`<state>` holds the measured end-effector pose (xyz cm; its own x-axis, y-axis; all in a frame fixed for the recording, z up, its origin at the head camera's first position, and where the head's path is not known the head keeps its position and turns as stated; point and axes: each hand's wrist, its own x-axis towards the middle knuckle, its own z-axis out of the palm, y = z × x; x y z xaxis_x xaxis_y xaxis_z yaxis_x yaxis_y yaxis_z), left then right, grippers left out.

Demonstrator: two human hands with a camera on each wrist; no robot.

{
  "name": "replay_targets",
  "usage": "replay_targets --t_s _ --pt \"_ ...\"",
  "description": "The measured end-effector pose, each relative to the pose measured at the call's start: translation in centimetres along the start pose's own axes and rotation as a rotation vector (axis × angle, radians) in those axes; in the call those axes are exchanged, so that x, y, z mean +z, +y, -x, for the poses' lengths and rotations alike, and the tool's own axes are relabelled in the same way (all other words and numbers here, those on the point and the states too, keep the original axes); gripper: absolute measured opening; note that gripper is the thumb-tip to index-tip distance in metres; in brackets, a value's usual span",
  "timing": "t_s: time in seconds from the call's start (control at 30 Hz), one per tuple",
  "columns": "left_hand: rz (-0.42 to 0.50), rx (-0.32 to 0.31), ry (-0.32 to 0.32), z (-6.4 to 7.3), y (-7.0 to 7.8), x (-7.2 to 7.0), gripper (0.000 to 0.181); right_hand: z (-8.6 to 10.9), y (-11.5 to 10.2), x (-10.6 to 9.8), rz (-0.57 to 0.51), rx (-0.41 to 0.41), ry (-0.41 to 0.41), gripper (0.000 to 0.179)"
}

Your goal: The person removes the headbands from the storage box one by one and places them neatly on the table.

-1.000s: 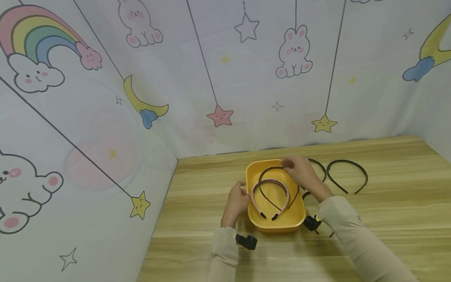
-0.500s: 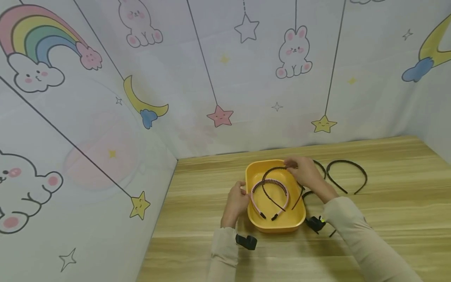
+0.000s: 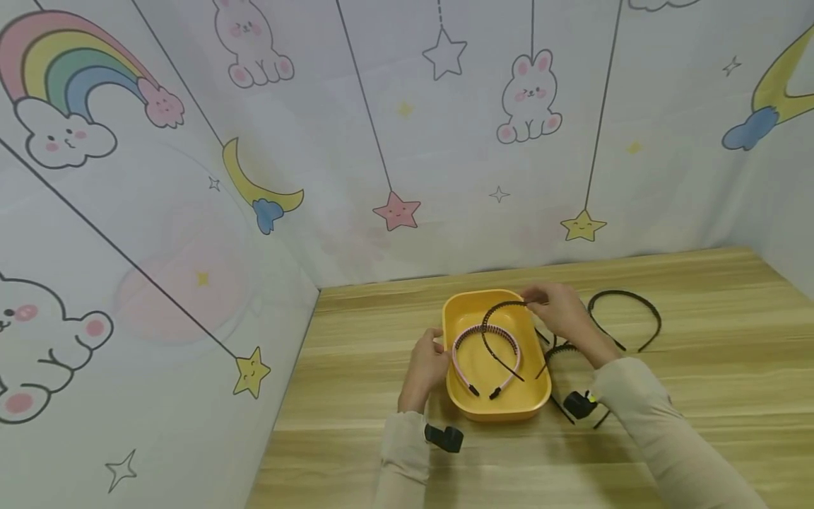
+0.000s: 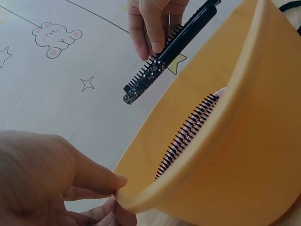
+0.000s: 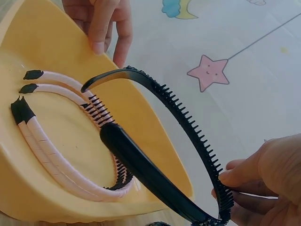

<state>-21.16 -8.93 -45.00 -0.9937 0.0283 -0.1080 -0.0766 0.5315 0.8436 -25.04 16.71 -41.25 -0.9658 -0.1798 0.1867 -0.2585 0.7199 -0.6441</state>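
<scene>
A yellow plastic basin [image 3: 498, 416] stands on the table, its rim pinched on the left side by my left hand [image 3: 429, 364] between thumb and fingers. Inside lie pink headbands with black toothed inner sides; the right wrist view shows two pink headbands [image 5: 61, 162] stacked together. Over the basin's right half, a black toothed headband [image 3: 488, 318] hangs from my right hand [image 3: 559, 314], which pinches it at the top of its arc. Glittery speckles cover part of this black headband [image 4: 148, 77] in the left wrist view. Its two ends point down toward the basin.
Right of the basin, several black headbands lie on the wood-grain table [image 3: 356, 396]. One black headband [image 3: 658, 318] lies farther right; another black headband [image 3: 562, 348] is close beside the basin, partly behind my right wrist. A printed cloth wall [image 3: 458, 240] stands behind the table.
My right hand has drifted slightly right, carrying the black headband toward the basin's right rim. My left hand stays on the basin's left rim.
</scene>
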Motion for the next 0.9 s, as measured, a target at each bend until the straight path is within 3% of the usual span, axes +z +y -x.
replay_targets --t_s 0.9 --pt "-0.017 0.024 0.01 0.0 0.1 0.0 0.042 0.7 1.4 -1.1 -0.003 -0.004 0.013 0.026"
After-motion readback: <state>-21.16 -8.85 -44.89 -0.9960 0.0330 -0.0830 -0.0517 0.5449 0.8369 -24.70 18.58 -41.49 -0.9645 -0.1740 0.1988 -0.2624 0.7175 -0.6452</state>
